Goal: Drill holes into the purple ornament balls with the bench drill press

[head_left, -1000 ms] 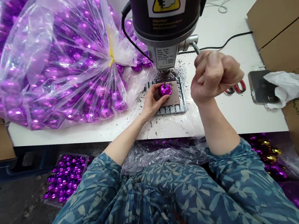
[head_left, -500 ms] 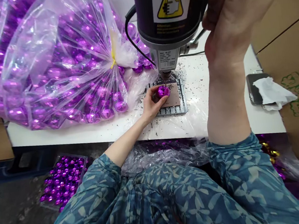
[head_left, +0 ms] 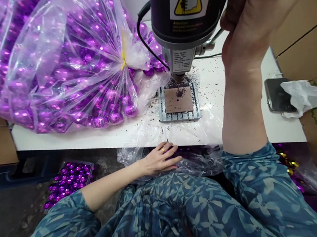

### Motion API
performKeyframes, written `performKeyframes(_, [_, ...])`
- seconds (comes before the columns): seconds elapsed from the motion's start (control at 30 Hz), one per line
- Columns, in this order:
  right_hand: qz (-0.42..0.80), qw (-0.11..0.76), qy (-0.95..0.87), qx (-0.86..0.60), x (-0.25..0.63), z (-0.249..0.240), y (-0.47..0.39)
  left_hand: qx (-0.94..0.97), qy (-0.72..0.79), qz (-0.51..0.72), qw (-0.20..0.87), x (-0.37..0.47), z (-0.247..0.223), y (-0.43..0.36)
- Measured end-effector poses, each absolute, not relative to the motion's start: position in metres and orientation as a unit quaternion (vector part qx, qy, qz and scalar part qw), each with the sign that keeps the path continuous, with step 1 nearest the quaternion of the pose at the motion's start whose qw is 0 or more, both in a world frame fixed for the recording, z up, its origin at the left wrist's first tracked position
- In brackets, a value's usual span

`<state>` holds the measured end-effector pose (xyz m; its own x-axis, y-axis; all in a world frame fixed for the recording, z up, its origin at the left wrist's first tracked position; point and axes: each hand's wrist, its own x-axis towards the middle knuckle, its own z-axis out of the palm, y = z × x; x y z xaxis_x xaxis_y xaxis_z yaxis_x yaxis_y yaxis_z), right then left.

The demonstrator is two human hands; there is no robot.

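My left hand (head_left: 164, 157) is over the clear plastic bag (head_left: 205, 160) in my lap, palm down, its fingers spread and no ball showing in them. Purple shiny balls show dimly inside that bag. Up at the right, my right hand (head_left: 244, 5) has its fingers curled at the end of the metal lever (head_left: 217, 34) of the drill press (head_left: 187, 28); the grip itself is mostly hidden. Below the drill head lies a brown square block (head_left: 178, 103) with a small hole, set on a slotted metal base (head_left: 181, 118). Dark shavings are scattered around it.
A big tied plastic bag (head_left: 85, 66) of purple mirrored balls covers the left of the white table (head_left: 64, 139). A tray of purple balls (head_left: 71, 178) sits low at left. A phone (head_left: 278, 96) under white tissue (head_left: 306, 93) lies right, beside a cardboard box (head_left: 302, 28).
My left hand has left the brown block and come down to the bag in my lap. The purple ball it held under the drill is gone from the block. My right hand stays at the lever.
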<state>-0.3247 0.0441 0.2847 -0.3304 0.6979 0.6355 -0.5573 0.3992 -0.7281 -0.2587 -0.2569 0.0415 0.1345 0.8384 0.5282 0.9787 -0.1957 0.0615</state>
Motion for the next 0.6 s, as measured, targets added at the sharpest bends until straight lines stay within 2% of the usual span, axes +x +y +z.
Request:
performKeyframes(0.1, [0.559,0.58,-0.587,-0.079,-0.324,0.289,0.041,-0.651,-0.664,-0.319,0.183,-0.31,0.058,-0.228])
performKeyframes(0.17, [0.565,0.584,-0.578,-0.075,-0.324,0.289,0.041,-0.557,-0.734,-0.358,0.152,-0.364,0.071,-0.197])
performKeyframes(0.37, [0.58,0.602,-0.549,0.004,-0.327,0.28,0.042,-0.283,-0.906,-0.315,0.008,-0.51,0.085,-0.103])
performKeyframes(0.47, [0.582,0.609,-0.538,0.008,-0.327,0.279,0.042,-0.271,-0.899,-0.341,-0.046,-0.531,0.079,-0.081])
performKeyframes(0.6, [0.598,0.598,-0.533,0.012,-0.321,0.282,0.036,-0.274,-0.872,-0.404,-0.038,-0.52,0.074,-0.088])
